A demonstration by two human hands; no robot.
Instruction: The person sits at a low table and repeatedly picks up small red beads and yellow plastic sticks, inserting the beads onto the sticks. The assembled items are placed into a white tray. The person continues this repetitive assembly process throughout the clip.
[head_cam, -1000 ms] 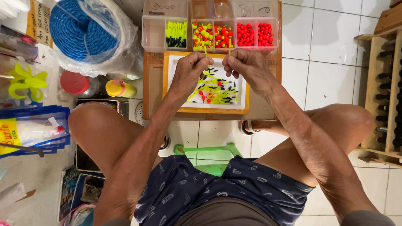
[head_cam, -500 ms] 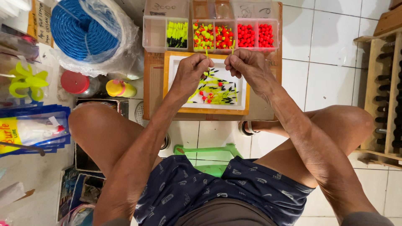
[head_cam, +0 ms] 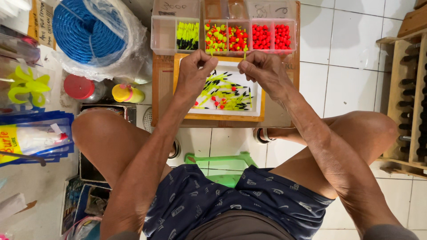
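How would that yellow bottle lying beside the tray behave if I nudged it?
The yellow bottle lies on its side and looks round, so it would probably roll. It seems small and plastic, likely light. The red-lidded jar right beside it might stop it.

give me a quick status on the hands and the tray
Left hand and right hand pinched shut over tray, small yellow piece at right fingertips. Nothing in the way.
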